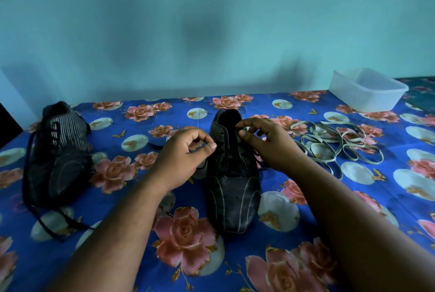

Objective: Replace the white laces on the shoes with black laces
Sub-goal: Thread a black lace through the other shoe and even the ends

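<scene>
Matt, dark shoe (233, 188) with stitched lines; flat woven white laces (329, 148); translucent, smooth plastic container (367, 91); printed floral cloth (329, 209) covering the surface.

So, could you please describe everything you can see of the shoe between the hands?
The middle shoe is dark with pale curved lines on the toe, upright on the floral tablecloth, toe toward the camera. A black lace runs through its eyelets; the left hand and right hand each pinch it near the collar.
</scene>
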`<action>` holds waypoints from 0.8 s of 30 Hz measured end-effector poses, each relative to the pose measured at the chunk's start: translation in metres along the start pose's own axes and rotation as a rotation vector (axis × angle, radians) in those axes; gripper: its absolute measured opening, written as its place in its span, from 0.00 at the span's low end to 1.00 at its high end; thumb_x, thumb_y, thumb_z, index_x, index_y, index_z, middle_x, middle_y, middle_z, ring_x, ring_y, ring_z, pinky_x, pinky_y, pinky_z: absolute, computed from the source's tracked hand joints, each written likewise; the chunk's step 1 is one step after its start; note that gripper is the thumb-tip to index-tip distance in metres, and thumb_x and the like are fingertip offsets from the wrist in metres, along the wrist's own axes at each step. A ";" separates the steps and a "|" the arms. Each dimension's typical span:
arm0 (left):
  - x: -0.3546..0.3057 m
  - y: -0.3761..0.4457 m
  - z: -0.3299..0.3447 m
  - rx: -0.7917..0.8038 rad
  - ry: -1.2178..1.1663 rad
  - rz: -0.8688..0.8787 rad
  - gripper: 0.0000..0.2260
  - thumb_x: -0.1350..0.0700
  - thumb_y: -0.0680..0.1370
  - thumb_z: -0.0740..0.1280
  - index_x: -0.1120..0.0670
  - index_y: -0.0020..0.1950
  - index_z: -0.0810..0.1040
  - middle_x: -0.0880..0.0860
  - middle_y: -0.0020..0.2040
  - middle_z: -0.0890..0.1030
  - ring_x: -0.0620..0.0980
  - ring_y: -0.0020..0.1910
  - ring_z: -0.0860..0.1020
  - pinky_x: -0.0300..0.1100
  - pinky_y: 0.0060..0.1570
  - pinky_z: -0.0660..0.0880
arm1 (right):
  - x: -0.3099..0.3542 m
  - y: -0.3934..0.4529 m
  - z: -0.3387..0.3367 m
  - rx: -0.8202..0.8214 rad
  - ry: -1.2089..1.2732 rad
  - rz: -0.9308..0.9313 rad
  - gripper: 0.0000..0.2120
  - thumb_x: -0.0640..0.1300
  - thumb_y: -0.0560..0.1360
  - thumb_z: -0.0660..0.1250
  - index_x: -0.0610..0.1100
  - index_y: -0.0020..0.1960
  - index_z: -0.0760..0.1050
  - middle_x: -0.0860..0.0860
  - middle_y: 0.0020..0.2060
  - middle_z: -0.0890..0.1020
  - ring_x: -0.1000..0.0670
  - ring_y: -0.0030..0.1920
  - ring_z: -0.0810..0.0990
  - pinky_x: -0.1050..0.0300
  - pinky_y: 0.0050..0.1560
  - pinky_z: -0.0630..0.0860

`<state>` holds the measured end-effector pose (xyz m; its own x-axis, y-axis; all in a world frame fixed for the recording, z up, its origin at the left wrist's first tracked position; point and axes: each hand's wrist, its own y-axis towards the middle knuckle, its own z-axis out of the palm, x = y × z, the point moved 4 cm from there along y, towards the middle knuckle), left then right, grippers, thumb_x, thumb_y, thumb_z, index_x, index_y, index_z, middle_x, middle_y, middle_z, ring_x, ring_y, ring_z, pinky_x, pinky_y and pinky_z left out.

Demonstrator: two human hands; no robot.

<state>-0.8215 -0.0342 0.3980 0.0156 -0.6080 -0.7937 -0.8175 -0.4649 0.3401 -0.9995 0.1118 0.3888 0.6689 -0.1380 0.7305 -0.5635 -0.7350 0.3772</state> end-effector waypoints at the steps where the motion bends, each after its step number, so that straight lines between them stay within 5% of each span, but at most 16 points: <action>1: -0.001 0.000 -0.002 -0.008 -0.025 -0.018 0.02 0.57 0.80 0.71 0.53 0.47 0.82 0.51 0.52 0.82 0.42 0.50 0.81 0.37 0.52 0.77 | 0.000 0.000 0.000 0.005 0.001 0.004 0.09 0.54 0.79 0.69 0.59 0.59 0.80 0.53 0.48 0.80 0.49 0.53 0.77 0.44 0.56 0.77; 5: 0.001 0.000 -0.025 -0.193 -0.027 -0.095 0.04 0.61 0.80 0.69 0.55 0.46 0.80 0.46 0.47 0.81 0.34 0.45 0.81 0.28 0.42 0.73 | -0.001 0.001 -0.001 -0.015 -0.006 -0.010 0.09 0.55 0.79 0.69 0.58 0.58 0.81 0.54 0.47 0.81 0.49 0.52 0.77 0.45 0.55 0.76; 9: 0.038 0.001 -0.055 -0.411 0.100 -0.292 0.05 0.50 0.80 0.70 0.50 0.47 0.81 0.46 0.44 0.82 0.47 0.43 0.81 0.54 0.46 0.82 | -0.001 0.001 -0.001 -0.011 -0.012 -0.008 0.10 0.56 0.78 0.69 0.59 0.58 0.81 0.54 0.47 0.80 0.50 0.51 0.76 0.46 0.54 0.76; 11: 0.042 0.002 -0.057 -0.426 0.160 -0.272 0.05 0.49 0.80 0.70 0.49 0.50 0.82 0.47 0.48 0.82 0.51 0.47 0.81 0.58 0.50 0.82 | -0.002 0.002 0.000 -0.003 -0.011 -0.011 0.10 0.56 0.79 0.68 0.58 0.59 0.81 0.54 0.47 0.80 0.50 0.51 0.76 0.46 0.55 0.76; 16: 0.011 0.004 -0.025 -0.181 0.193 0.077 0.15 0.44 0.80 0.69 0.50 0.63 0.82 0.48 0.60 0.79 0.41 0.57 0.78 0.35 0.56 0.75 | -0.002 0.001 -0.001 0.001 -0.005 -0.003 0.10 0.55 0.79 0.69 0.58 0.59 0.81 0.54 0.47 0.80 0.51 0.51 0.75 0.48 0.54 0.76; 19: 0.004 0.001 -0.006 -0.051 0.251 0.192 0.14 0.43 0.79 0.70 0.49 0.58 0.84 0.46 0.58 0.78 0.44 0.60 0.77 0.42 0.58 0.76 | -0.001 0.001 -0.001 -0.002 -0.009 -0.014 0.10 0.55 0.79 0.69 0.58 0.59 0.81 0.54 0.48 0.80 0.52 0.51 0.75 0.51 0.53 0.74; 24: 0.007 0.002 -0.005 -0.053 0.160 0.155 0.01 0.56 0.79 0.72 0.51 0.49 0.83 0.48 0.56 0.77 0.48 0.60 0.78 0.40 0.57 0.79 | 0.001 0.000 0.000 0.008 -0.004 -0.008 0.09 0.54 0.79 0.69 0.58 0.59 0.81 0.54 0.48 0.80 0.50 0.52 0.76 0.49 0.53 0.75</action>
<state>-0.8198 -0.0425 0.3959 -0.0134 -0.7676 -0.6408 -0.7860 -0.3880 0.4812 -0.9992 0.1120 0.3895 0.6755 -0.1350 0.7249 -0.5541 -0.7415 0.3782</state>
